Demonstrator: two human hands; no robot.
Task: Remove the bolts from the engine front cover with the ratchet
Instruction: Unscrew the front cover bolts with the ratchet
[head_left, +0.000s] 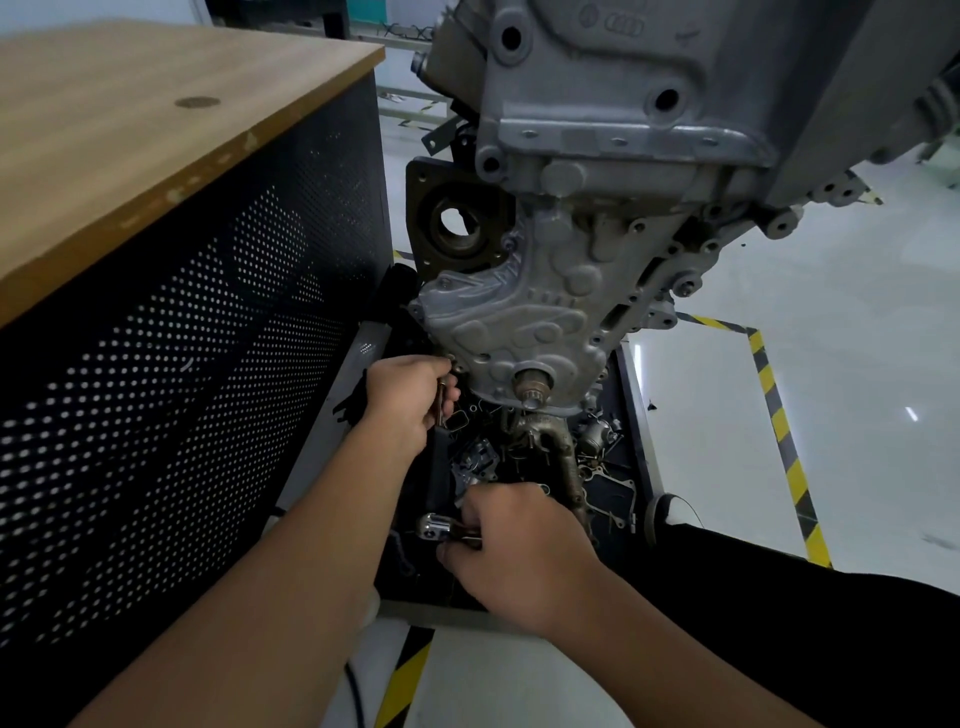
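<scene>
Below the engine, a dark tray (631, 395) held a jumble of loose metal parts (566, 457). A wood-topped cabinet (156, 156) with perforated black sides stood beside it on a glossy floor (857, 364) taped yellow and black. We saw the left hand (410, 395) curled round bolts (440, 402) at the front cover (519, 317)'s lower edge, while the right hand (519, 551) gripped the ratchet (436, 527) over the tray.
</scene>
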